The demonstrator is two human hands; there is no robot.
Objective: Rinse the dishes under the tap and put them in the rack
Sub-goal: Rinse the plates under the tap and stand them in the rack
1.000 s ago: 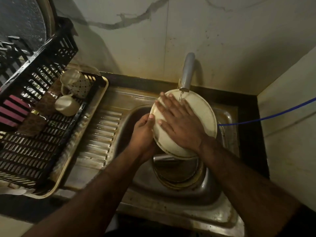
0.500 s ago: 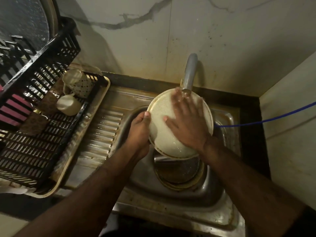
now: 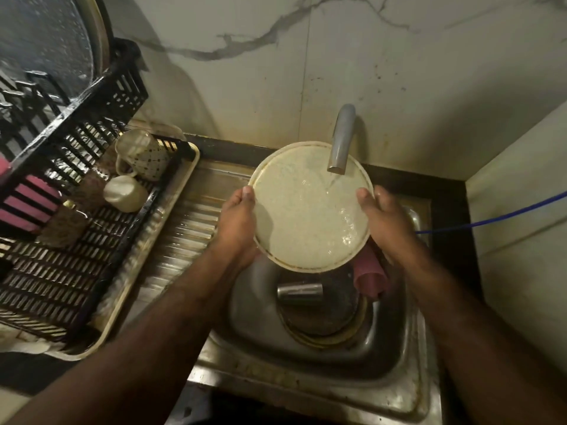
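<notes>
A round cream plate (image 3: 306,210) is held face-up over the steel sink (image 3: 395,357), directly under the grey tap (image 3: 342,139), whose water stream lands on the plate's upper right part and spreads across it. The left hand (image 3: 237,222) grips the plate's left rim, thumb on top and fingers curled beneath; the right hand (image 3: 385,220) grips the right rim the same way.

Down in the sink basin, below the plate, a steel tumbler (image 3: 300,292) lies on its side on a dark round dish (image 3: 322,317) with a pale rim. A pink cup (image 3: 369,276) lies tilted against the basin's right wall, partly hidden by the plate.

Left of the sink, a black slatted dish rack (image 3: 61,280) sits in a cream drip tray (image 3: 122,308) beside the ribbed drainboard (image 3: 184,228). The rack's lower level holds a spotted mug (image 3: 144,154) on its side and a plain cream cup (image 3: 125,193) just in front of it. Its upper tier holds a large round metal platter (image 3: 46,44) standing on edge. A blue hose (image 3: 491,220) runs along the right wall.
</notes>
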